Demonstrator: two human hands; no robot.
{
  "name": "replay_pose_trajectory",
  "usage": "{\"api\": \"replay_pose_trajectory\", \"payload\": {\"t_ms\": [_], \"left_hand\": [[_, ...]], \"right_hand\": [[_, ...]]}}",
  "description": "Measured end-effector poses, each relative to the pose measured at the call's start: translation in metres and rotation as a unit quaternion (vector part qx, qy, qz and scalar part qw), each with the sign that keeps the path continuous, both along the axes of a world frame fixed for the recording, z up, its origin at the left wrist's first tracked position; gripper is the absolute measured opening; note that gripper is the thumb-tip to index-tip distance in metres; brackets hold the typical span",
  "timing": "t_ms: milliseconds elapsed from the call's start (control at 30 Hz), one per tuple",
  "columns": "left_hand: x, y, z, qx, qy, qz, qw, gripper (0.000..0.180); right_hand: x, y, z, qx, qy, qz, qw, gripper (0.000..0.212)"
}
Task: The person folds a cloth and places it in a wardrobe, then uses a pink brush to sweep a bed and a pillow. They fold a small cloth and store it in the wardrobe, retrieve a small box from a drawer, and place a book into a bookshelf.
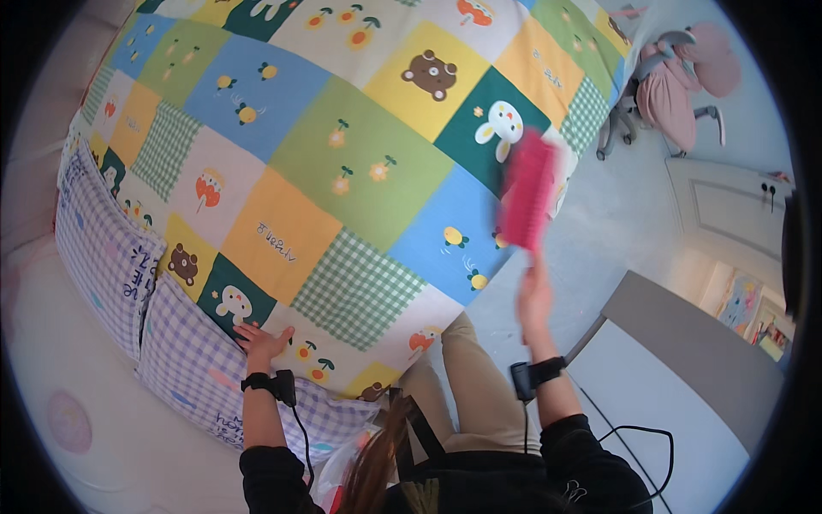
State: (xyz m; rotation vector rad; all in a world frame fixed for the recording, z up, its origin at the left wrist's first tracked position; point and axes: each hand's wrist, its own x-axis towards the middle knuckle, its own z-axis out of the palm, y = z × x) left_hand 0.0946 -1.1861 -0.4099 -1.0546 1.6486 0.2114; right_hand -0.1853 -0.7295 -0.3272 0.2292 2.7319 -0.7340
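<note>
A colourful patchwork bed sheet [351, 163] with bears, rabbits, flowers and checks covers the bed. My right hand [535, 300] is closed round the handle of a bright pink bed brush [528, 193], blurred by motion, over the sheet's right edge. Whether its bristles touch the cloth I cannot tell. Resting on the sheet near the pillows, my left hand [264, 341] has its fingers spread and holds nothing. Just beside it lies a purple checked pillow [193, 360], and a second checked pillow [103, 244] is further left.
A pale padded headboard [51, 377] runs along the left. At the right stand a grey and white cabinet [659, 385], a white door [728, 206] and a pink chair [668, 98] on castors. Cords hang from the bands on both my wrists.
</note>
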Motion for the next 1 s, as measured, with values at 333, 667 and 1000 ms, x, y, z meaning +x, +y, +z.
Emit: {"api": "replay_pose_trajectory", "payload": {"t_ms": [333,667,1000], "left_hand": [[-0.067,0.186,0.01,0.009,0.189,-0.132,0.973,0.142],[-0.113,0.185,0.041,0.036,0.043,-0.17,0.984,0.135],[-0.35,0.247,0.019,0.017,0.233,-0.193,0.953,0.125]], "right_hand": [[0.084,-0.013,-0.053,-0.06,-0.133,0.204,0.968,0.03],[0.01,0.087,-0.004,-0.07,0.075,-0.094,0.99,0.039],[-0.13,-0.053,-0.042,-0.193,0.015,0.173,0.966,0.034]]}}
